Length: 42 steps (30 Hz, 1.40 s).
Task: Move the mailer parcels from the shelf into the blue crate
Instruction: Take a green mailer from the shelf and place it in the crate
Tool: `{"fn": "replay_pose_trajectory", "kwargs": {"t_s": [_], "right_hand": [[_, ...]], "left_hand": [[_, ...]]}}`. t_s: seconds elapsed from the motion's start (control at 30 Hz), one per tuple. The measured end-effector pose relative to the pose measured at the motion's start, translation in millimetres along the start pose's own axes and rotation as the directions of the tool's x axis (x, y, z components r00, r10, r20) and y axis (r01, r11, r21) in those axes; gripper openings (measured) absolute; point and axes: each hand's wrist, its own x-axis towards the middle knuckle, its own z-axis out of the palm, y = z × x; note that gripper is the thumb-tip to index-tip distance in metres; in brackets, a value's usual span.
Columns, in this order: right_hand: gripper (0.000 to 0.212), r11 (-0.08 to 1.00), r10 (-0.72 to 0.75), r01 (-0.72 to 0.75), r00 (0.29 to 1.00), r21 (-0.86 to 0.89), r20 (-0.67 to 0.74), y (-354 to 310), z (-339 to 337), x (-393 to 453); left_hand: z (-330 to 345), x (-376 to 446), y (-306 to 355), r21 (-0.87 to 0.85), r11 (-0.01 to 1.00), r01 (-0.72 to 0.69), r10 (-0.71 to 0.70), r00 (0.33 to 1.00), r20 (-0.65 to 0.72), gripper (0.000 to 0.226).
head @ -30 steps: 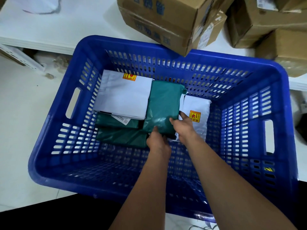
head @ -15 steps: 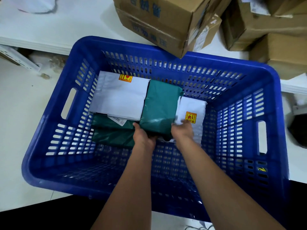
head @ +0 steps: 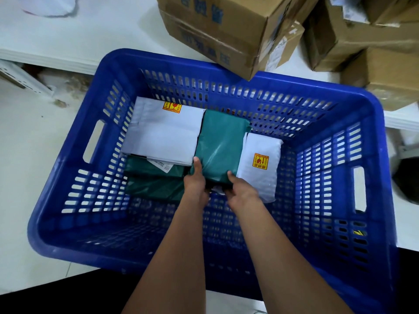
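Inside the blue crate (head: 226, 62), left hand (head: 196, 184) and right hand (head: 240, 191) clamp the green mailer's (head: 221, 146) near end.

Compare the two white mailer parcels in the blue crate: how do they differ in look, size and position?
The left white parcel looks wider than the right white parcel. The left one lies on dark green parcels; what the right one rests on is hidden. The left one's yellow sticker sits at its far edge; the right one's sticker sits mid-face. Both are white and flank the green parcel inside the blue crate.
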Motion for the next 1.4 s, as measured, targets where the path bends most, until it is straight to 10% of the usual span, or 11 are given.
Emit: {"fn": "replay_pose_trajectory", "kwargs": {"t_s": [0.27,0.4,0.57,0.97,1.2,1.4], "right_hand": [[0.017,0.997,-0.065,0.06,0.992,0.048,0.106,-4.2,-11.8,-1.7],[0.006,0.992,-0.102,0.105,0.994,-0.074,0.046,-9.0,-10.4,-3.4],[0.023,0.922,-0.216,0.189,0.976,-0.337,-0.043,-7.3,-1.8,-4.5],[0.017,0.646,-0.405,0.19,0.906,-0.739,-0.121,-16.4,10.7,6.9],[0.025,0.751,-0.234,0.188,0.972,-0.632,0.011,-28.7,2.5,-5.1],[0.039,0.828,-0.198,0.172,0.98,-0.534,0.009,-82.1,-19.1,-73.8]], "left_hand": [[-4.4,2.9,-4.5,0.051,0.999,-0.011,0.009,1.0,0.027,0.067],[3.4,1.3,-9.1,0.275,0.961,0.0,0.058,0.977,-0.205,0.107],[3.2,-5.3,-13.4,0.354,0.934,-0.04,0.188,0.9,-0.394,0.065],[-9.8,17.0,-7.0,0.434,0.895,-0.105,0.244,0.929,-0.279,0.05],[-7.0,-1.3,-4.5,0.29,0.957,-0.026,0.114,0.949,-0.293,0.068],[0.6,-53.9,19.8,0.55,0.835,0.036,0.067,0.984,-0.168,0.053]]}}
